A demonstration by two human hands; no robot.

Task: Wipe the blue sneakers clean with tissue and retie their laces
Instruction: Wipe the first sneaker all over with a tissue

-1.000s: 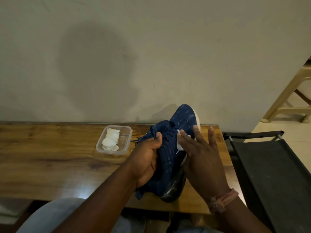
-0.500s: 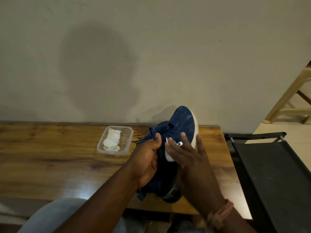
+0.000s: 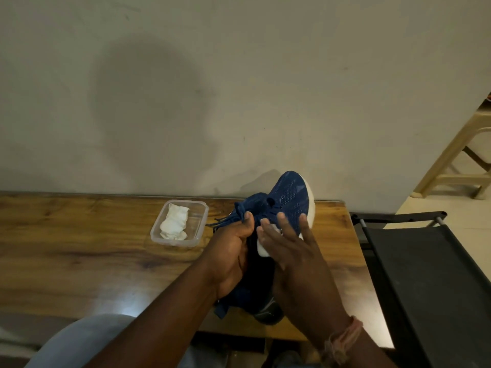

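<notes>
From the head camera, the blue sneaker (image 3: 288,197) stands tipped up near the right end of the wooden tabletop (image 3: 79,251), its toe raised toward the far wall and its heel down near the near edge. The left hand (image 3: 233,251) grips it from the left, fingers curled round the upper and the thumb lying by the loose laces (image 3: 225,221). The right hand (image 3: 287,251) lies flat against the sneaker's right flank with fingers straight and spread, pressing a white tissue (image 3: 261,248) onto the knit; only a small patch of the tissue shows under the palm. Only one sneaker can be made out; whether the dark shape under the heel is the second one I cannot tell.

Risks, as I judge them:
- The tissue is held only by flat pressure, not pinched. A long stroke over the rough mesh could drag it out from under the fingers, or shred it and leave lint.
- The sneaker balances on its heel close to the near edge. A hard push from the right against a slack left grip could twist it or slide it off toward the lap.
- The laces hang untied beside the left thumb; wiping across them could snag them or pull one through an eyelet, making the retie harder.
- The clear plastic container (image 3: 179,221) with spare tissue (image 3: 174,224) sits just left of the sneaker; a sweep of the left forearm could knock it.
</notes>
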